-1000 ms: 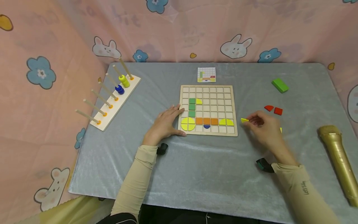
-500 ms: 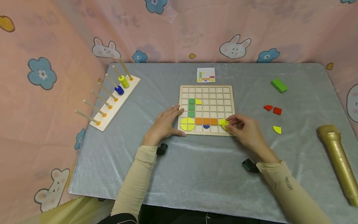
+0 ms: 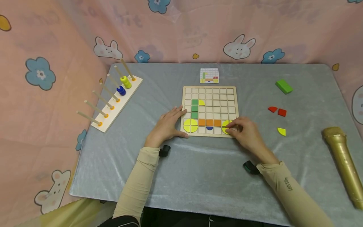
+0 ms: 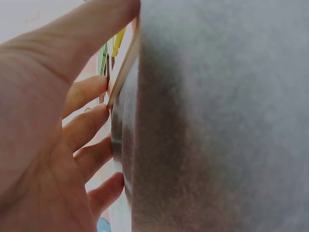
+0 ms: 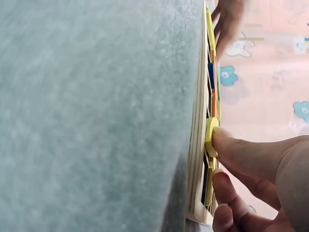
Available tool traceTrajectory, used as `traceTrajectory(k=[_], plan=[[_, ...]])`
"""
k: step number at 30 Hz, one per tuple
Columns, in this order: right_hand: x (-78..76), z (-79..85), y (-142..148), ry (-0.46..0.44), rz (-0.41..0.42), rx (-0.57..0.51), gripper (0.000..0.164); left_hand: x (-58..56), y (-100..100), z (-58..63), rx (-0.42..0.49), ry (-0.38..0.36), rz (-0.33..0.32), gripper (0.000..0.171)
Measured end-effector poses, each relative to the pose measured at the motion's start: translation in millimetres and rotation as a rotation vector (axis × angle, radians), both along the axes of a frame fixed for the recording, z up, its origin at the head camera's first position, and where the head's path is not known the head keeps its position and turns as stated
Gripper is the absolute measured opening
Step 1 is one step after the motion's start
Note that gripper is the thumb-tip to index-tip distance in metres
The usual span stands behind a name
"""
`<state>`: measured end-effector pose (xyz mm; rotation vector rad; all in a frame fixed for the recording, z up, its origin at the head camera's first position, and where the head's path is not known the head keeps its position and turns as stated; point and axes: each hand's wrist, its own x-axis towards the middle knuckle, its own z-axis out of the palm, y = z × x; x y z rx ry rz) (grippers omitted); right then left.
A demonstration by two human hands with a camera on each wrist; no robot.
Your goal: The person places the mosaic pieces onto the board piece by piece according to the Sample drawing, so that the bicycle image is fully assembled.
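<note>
A wooden grid board (image 3: 216, 97) lies mid-table, holding green square tiles (image 3: 194, 102), orange tiles (image 3: 209, 122), a blue half-round tile (image 3: 209, 128) and yellow quarter-circle tiles (image 3: 201, 102). Along its left edge rests my left hand (image 3: 167, 126), fingers spread and touching the rim; the left wrist view shows the thumb and fingertips (image 4: 99, 113) at the board's side. At the lower right corner, my right hand (image 3: 248, 134) pinches a yellow quarter-circle tile (image 5: 210, 135). The thumb is against that tile, and the fingers partly hide the cells beside it.
Behind the board lies a small pattern card (image 3: 209, 81). To the right are two red tiles (image 3: 282, 112), a loose yellow quarter-circle tile (image 3: 281, 131), a green block (image 3: 284, 86) and a gold microphone (image 3: 341, 164). A peg stand with beads (image 3: 113, 110) stands at left.
My right hand has moved left from the table onto the board's lower right corner, bringing the yellow quarter-circle tile down among the other yellow ones. The left hand has stayed put.
</note>
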<state>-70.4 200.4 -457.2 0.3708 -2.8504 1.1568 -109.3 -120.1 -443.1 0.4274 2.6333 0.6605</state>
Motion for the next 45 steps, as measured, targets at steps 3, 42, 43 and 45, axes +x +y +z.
traceTrajectory(k=[3, 42, 43, 45], plan=[[-0.9, -0.2, 0.9, -0.016, -0.003, -0.005, 0.01, -0.2, 0.2, 0.1, 0.002, -0.002, 0.0, 0.111], [6.2, 6.3, 121.8, -0.214, -0.297, 0.12, 0.036, -0.6, -0.3, 0.6, 0.004, -0.011, 0.006, 0.112], [6.6, 6.4, 123.9, -0.211, -0.298, 0.132, 0.036, -0.6, -0.4, 0.5, 0.003, -0.012, 0.006, 0.111], [7.9, 7.1, 127.4, -0.217, -0.304, 0.15, 0.035, -0.7, -0.4, -0.1, 0.004, -0.014, 0.007, 0.111]])
